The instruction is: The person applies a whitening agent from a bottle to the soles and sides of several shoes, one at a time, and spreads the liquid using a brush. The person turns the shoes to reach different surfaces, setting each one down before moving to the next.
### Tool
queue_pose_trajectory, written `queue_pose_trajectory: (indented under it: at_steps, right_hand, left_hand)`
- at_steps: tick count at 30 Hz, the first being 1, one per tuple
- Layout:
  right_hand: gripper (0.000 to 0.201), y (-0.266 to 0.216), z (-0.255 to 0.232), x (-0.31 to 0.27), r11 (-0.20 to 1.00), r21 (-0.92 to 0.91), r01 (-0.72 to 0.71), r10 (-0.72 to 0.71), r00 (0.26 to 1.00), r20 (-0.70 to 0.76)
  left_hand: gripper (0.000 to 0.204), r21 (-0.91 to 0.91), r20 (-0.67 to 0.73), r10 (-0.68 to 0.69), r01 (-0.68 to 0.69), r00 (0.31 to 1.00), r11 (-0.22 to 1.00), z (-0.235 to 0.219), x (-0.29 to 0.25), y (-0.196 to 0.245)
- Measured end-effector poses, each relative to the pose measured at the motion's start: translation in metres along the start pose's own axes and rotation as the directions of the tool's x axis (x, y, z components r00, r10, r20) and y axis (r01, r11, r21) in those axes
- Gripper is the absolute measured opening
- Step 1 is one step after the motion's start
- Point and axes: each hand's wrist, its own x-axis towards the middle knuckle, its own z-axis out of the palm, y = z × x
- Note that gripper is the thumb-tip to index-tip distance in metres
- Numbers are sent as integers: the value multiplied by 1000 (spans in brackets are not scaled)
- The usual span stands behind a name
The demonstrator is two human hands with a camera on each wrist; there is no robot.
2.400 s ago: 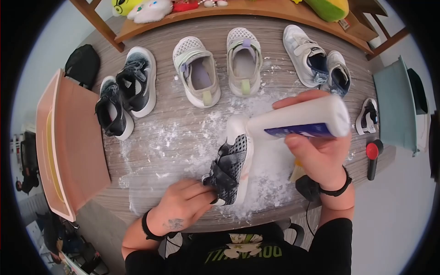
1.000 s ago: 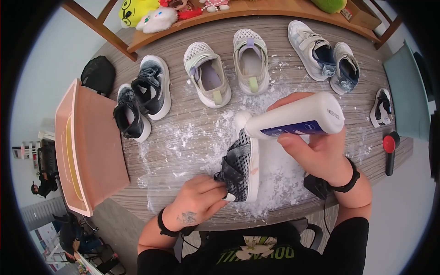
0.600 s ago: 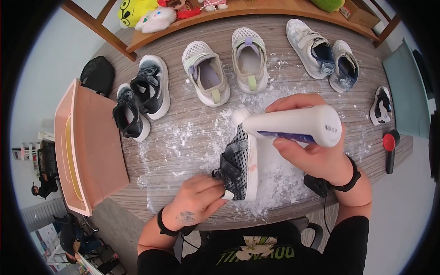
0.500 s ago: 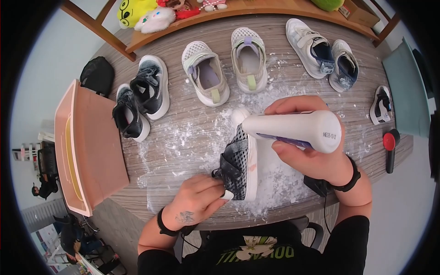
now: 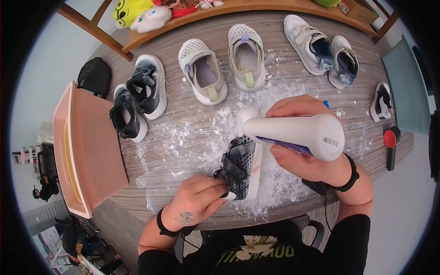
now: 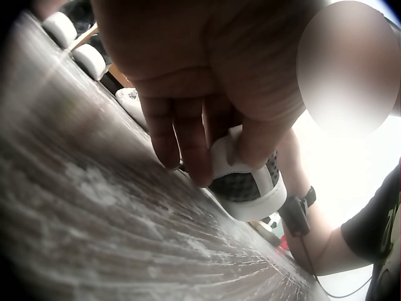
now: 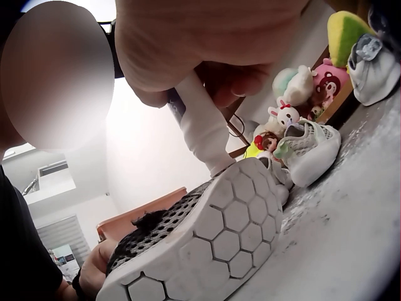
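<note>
My left hand [image 5: 197, 200] grips the heel of a black mesh shoe [image 5: 239, 167] with a white sole, its toe pointing away from me. In the left wrist view the thumb and fingers pinch the shoe's white heel tab [image 6: 229, 150]. A white plastic bottle [image 5: 293, 130] with a blue label lies tilted in my right hand [image 5: 305, 162], fingers and thumb round its body. Its tip meets the shoe's white toe in the head view. From the right wrist view, the bottle's neck [image 7: 210, 141] touches the toe edge, above the hexagon-patterned sole [image 7: 241, 229], which is turned sideways.
White smears cover the middle of the wooden table [image 5: 165, 160]. Black sneakers [image 5: 146, 87], light slip-ons [image 5: 201, 75] and white strap shoes [image 5: 305, 43] stand behind. A pink bin [image 5: 91, 151] is left, a teal bin [image 5: 408, 87] right. A red-and-black brush-like tool [image 5: 390, 142] lies near the right edge.
The bottle has tipped so its base now faces the camera more and its label shows less. My right hand has come slightly nearer to me. My left hand keeps its hold on the shoe.
</note>
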Motion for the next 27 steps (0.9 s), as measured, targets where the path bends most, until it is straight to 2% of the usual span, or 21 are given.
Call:
queue_pose_trajectory:
  at_steps: [2,5,8,10,13,16,19,23,27]
  right_hand:
    - [44,3,1,1,1000,3,27,-27,1000,-3]
    - [45,-1,-2,-2,988,140,-66,69,997,-17]
    - [45,-3,-4,-2,989,135,-56,60,998,-28]
    - [42,-7,-14,-2,998,36,-47,45,997,55]
    - [41,-2,-14,-4,999,37,-2,2,1000,19]
    - [38,-2,-10,-4,996,-49,-73,76,995,67]
    - [37,1,-7,-4,998,-15,-67,68,996,59]
    - [37,0,-10,-3,995,-55,-79,83,993,81]
    - [39,-3,-13,-3,999,-40,-29,33,994,107]
  left_hand:
    - [23,3,-3,-4,4,1000,1000,0,0,0]
    - [22,2,-2,-4,4,1000,1000,1,-1,-1]
    - [22,22,-1,-3,3,1000,1000,1,0,0]
    - [22,18,1,-4,4,1000,1000,1,-1,0]
    - [23,25,-1,4,-4,1000,1000,1,0,-1]
    - [22,32,4,-2,2,1000,999,1,0,0]
    - [22,44,10,-4,3,1000,999,2,-1,0]
    - [21,51,12,3,-3,1000,999,2,0,0]
    - [21,50,5,9,-9,1000,999,3,-1,-1]
